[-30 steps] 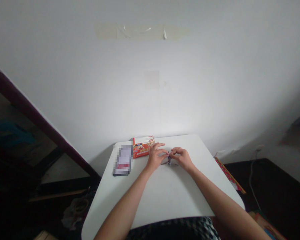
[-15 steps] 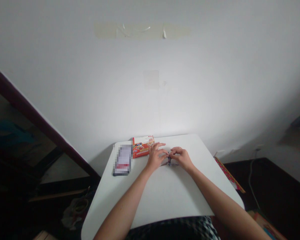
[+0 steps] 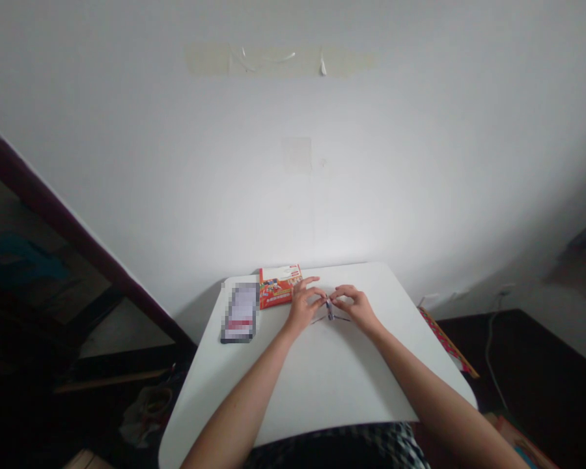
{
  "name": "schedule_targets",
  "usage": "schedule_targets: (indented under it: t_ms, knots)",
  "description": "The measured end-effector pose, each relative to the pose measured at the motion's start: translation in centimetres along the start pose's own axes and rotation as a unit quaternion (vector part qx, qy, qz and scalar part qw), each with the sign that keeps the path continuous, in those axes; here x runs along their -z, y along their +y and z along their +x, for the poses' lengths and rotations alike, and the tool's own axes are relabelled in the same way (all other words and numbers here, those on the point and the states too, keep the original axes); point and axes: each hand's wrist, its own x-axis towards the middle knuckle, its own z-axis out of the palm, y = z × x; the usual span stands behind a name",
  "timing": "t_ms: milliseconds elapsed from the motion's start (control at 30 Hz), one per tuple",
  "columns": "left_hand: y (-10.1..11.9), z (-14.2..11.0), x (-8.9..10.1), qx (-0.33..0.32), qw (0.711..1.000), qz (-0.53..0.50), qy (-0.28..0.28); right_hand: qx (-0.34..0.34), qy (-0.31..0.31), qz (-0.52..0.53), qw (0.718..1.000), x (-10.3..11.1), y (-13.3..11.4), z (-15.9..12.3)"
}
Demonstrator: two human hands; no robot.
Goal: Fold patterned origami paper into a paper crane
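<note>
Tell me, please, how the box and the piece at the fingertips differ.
The box is red and white; the piece looks greyish. The box is far larger than the piece. The left hand partly hides the box, while fingertips are at the piece's far end.

A checked garment (image 3: 342, 438) in dark and pale tones is worn, its middle sunk in darkness; the left hand (image 3: 303, 307), right hand (image 3: 357, 309) and forearms (image 3: 256, 381) are bared.

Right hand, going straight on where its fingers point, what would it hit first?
The right hand seems to pinch the small object; past it, the left hand likely comes first, though depth is unclear.
</note>
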Motion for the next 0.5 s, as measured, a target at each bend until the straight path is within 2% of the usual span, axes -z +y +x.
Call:
schedule_targets:
  t_ms: [200, 500]
  knots:
    - [-0.15, 0.02, 0.03, 0.024, 0.999, -0.047, -0.005, 0.052, -0.004, -0.01, 0.999, -0.04, -0.26, 0.04]
    - [-0.09, -0.03, 0.05, 0.032, 0.997, -0.068, -0.02, 0.067, -0.017, -0.007, 0.998, -0.04, -0.3, -0.03]
